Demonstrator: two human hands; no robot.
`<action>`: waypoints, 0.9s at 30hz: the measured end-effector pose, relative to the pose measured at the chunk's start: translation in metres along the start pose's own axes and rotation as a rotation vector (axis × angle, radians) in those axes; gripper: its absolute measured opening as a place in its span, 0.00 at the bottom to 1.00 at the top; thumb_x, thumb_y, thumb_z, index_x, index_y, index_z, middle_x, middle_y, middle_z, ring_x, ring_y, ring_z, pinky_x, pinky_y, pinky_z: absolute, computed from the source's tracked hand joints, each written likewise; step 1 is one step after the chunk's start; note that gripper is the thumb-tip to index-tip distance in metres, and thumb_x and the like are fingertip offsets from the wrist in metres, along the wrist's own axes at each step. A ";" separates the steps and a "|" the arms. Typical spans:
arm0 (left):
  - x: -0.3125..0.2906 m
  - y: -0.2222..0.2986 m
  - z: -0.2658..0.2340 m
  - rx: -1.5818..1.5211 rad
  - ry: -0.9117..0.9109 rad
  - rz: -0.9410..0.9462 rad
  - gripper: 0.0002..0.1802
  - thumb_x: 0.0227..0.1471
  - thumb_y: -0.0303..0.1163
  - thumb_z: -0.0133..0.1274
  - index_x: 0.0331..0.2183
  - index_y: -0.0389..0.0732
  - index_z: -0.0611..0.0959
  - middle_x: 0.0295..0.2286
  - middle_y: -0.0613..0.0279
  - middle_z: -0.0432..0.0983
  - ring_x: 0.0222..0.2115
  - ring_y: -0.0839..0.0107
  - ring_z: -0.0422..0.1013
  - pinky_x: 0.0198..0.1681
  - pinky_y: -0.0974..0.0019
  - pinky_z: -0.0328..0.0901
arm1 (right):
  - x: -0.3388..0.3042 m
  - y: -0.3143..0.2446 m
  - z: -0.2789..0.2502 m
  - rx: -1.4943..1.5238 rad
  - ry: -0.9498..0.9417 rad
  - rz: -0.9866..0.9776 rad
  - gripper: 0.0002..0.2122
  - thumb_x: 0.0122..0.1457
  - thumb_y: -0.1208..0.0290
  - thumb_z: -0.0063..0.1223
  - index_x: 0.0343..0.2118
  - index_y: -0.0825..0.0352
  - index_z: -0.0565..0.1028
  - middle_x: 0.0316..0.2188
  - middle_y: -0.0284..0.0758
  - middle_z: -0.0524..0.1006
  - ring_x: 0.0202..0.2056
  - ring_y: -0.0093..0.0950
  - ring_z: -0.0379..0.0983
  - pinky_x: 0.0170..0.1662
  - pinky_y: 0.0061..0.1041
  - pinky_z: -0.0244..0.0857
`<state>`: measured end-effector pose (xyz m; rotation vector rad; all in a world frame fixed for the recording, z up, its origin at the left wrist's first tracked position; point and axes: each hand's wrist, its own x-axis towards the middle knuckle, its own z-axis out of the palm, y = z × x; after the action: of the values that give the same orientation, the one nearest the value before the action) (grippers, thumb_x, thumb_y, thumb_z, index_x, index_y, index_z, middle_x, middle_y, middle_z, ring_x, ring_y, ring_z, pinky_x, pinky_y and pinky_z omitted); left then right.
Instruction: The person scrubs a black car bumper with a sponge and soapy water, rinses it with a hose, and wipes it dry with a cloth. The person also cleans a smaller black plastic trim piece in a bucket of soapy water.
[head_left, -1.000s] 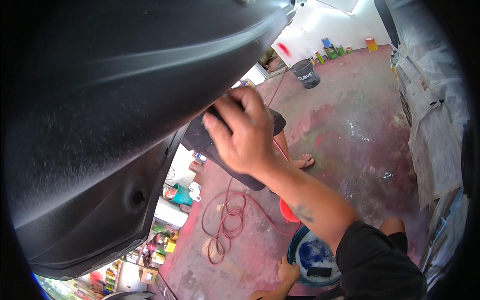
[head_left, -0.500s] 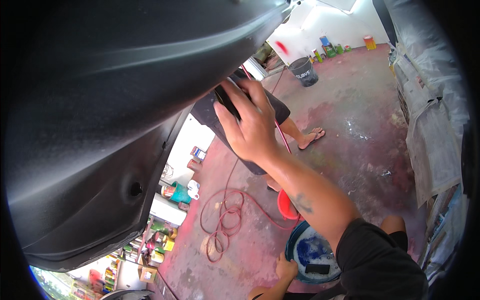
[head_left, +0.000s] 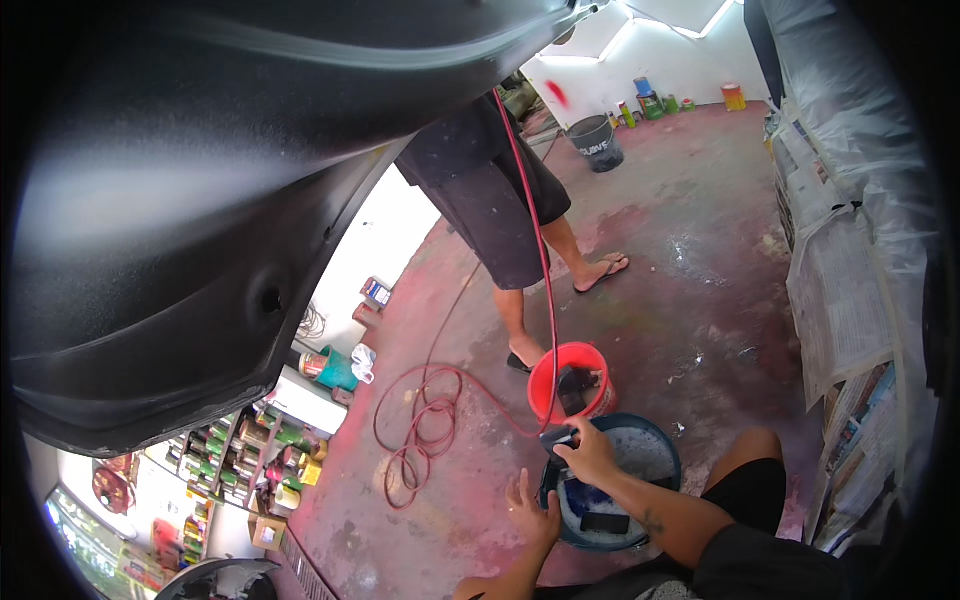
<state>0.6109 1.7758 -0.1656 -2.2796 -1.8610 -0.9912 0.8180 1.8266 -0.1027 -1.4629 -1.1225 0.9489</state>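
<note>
My right hand (head_left: 590,454) is closed around a small black block (head_left: 560,438) above the left rim of a dark teal basin (head_left: 668,432). Soapy water fills the basin, and another black block (head_left: 605,522) shows in it beside something dark blue. My left hand (head_left: 536,512) has its fingers apart and holds nothing, just left of the basin. Directly behind the basin is a red bucket (head_left: 541,376) with dark pieces inside. A large black panel (head_left: 180,240), shaped like a vehicle body part, spans the upper left.
Beyond the bucket stands another person (head_left: 490,200) in dark shorts and sandals. A red hose (head_left: 540,240) hangs past them and coils on the stained floor. Newspaper and plastic sheeting (head_left: 840,270) line the right. Paint cans (head_left: 650,106) and a black bucket (head_left: 597,147) stand at the back.
My right hand has left the black panel and come down to the basin with the black block. My left hand has moved slightly up and left, its fingers spreading.
</note>
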 end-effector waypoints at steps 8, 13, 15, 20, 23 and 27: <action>0.078 0.061 -0.084 -0.151 -0.130 0.319 0.31 0.51 0.36 0.79 0.56 0.41 0.89 0.45 0.46 0.89 0.46 0.47 0.85 0.53 0.49 0.77 | 0.008 -0.010 0.003 0.475 -0.331 0.118 0.36 0.61 0.67 0.78 0.69 0.70 0.71 0.37 0.39 0.85 0.36 0.26 0.82 0.40 0.30 0.75; 0.108 0.065 -0.117 -0.418 -0.029 0.012 0.18 0.60 0.34 0.75 0.47 0.33 0.94 0.35 0.51 0.91 0.34 0.61 0.87 0.43 0.58 0.78 | 0.010 -0.076 -0.037 0.360 -0.198 -0.190 0.37 0.65 0.64 0.77 0.71 0.73 0.69 0.39 0.35 0.85 0.38 0.24 0.83 0.42 0.25 0.76; 0.133 0.089 -0.127 -0.775 0.014 -0.222 0.15 0.65 0.32 0.72 0.48 0.31 0.93 0.37 0.56 0.92 0.36 0.69 0.85 0.45 0.61 0.78 | 0.018 -0.090 -0.051 0.062 0.249 -0.623 0.37 0.65 0.63 0.77 0.71 0.74 0.69 0.41 0.34 0.86 0.40 0.24 0.84 0.45 0.25 0.77; 0.156 0.121 -0.133 -1.272 -0.092 -0.200 0.11 0.69 0.28 0.67 0.47 0.31 0.93 0.40 0.61 0.90 0.41 0.73 0.81 0.52 0.64 0.75 | 0.006 -0.142 -0.066 0.895 -0.411 -0.225 0.17 0.71 0.74 0.69 0.59 0.73 0.80 0.41 0.31 0.86 0.41 0.19 0.82 0.48 0.23 0.79; 0.161 0.137 -0.146 -1.330 -0.176 -0.267 0.10 0.69 0.28 0.67 0.47 0.32 0.92 0.39 0.61 0.89 0.41 0.74 0.81 0.50 0.66 0.75 | 0.022 -0.129 -0.071 0.776 -0.414 -0.297 0.09 0.73 0.76 0.65 0.52 0.73 0.84 0.42 0.30 0.85 0.43 0.17 0.82 0.48 0.23 0.78; 0.160 0.109 -0.149 -1.130 -0.161 -0.290 0.09 0.69 0.28 0.67 0.46 0.32 0.91 0.37 0.63 0.88 0.39 0.75 0.80 0.46 0.68 0.74 | 0.019 -0.122 -0.061 0.711 -0.451 -0.265 0.10 0.73 0.75 0.66 0.53 0.73 0.83 0.42 0.29 0.85 0.43 0.16 0.81 0.47 0.22 0.77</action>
<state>0.6539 1.8230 0.0701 -2.6110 -1.9962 -2.4662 0.8605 1.8357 0.0275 -0.5255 -1.0926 1.3435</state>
